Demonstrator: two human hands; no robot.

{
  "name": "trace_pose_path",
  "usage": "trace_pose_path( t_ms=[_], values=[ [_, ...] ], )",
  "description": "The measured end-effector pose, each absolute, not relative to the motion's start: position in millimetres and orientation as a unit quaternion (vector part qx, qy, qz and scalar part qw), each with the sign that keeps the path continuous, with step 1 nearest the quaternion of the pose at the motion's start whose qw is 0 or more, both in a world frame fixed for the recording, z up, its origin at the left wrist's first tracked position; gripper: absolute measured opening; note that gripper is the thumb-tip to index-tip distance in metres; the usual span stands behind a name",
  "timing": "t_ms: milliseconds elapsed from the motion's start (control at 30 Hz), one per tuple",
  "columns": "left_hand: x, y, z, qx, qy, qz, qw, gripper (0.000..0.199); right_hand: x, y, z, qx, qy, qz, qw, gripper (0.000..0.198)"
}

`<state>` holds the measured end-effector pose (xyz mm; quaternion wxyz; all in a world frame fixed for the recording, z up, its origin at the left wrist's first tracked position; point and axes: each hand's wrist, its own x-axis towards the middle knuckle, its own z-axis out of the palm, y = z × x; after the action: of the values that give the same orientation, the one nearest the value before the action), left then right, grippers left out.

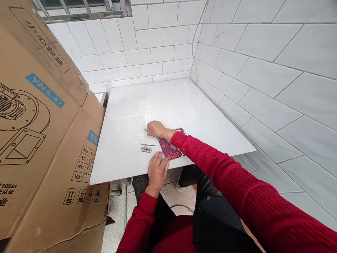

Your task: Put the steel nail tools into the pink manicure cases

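A flat red-and-purple case [170, 150] with slim metal tools in it lies unfolded near the front edge of the white board. My right hand [156, 129] is closed above the board, just past the case's far left corner. A short dark end of a thin metal tool [145, 130] sticks out from its fingers; the rest is hidden. My left hand [158, 170] rests at the board's front edge, fingers stretched out, its thumb at the case's near left corner. Left of the case lie small metal clippers [145, 149] and a thin metal stick [147, 144].
The white board [126, 102] reaches back to tiled walls [150, 66]. A big cardboard box [65, 140] stands close along its left side. A pale cable [193, 45] hangs in the wall corner. My legs are below the front edge.
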<state>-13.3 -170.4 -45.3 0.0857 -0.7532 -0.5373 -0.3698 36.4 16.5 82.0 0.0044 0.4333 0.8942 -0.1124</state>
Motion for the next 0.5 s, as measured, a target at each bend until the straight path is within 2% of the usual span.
trace_pose_path(
  t_ms=[100,200,333,433,500],
  values=[
    [-13.0,-170.8,-45.6,-0.75,-0.542,-0.369,0.087,0.02,13.4,5.2,79.8,0.373,0.92,-0.102,0.069,0.023],
    [-13.0,-170.7,-45.7,-0.75,-0.542,-0.367,0.096,0.019,2.1,-6.7,76.7,0.352,0.926,-0.105,0.085,0.024],
    [-13.5,-170.0,-45.6,-0.753,-0.54,-0.366,0.086,0.02,20.8,-6.2,82.8,0.367,0.92,-0.127,0.051,0.022],
    [-13.4,-169.3,-45.3,-0.755,-0.538,-0.368,0.075,0.02,58.8,1.2,89.7,0.433,0.892,-0.13,-0.004,0.022],
    [-12.9,-168.9,-44.8,-0.756,-0.537,-0.367,0.077,0.02,86.7,1.9,90.2,0.48,0.868,-0.127,-0.004,0.021]
  ],
)
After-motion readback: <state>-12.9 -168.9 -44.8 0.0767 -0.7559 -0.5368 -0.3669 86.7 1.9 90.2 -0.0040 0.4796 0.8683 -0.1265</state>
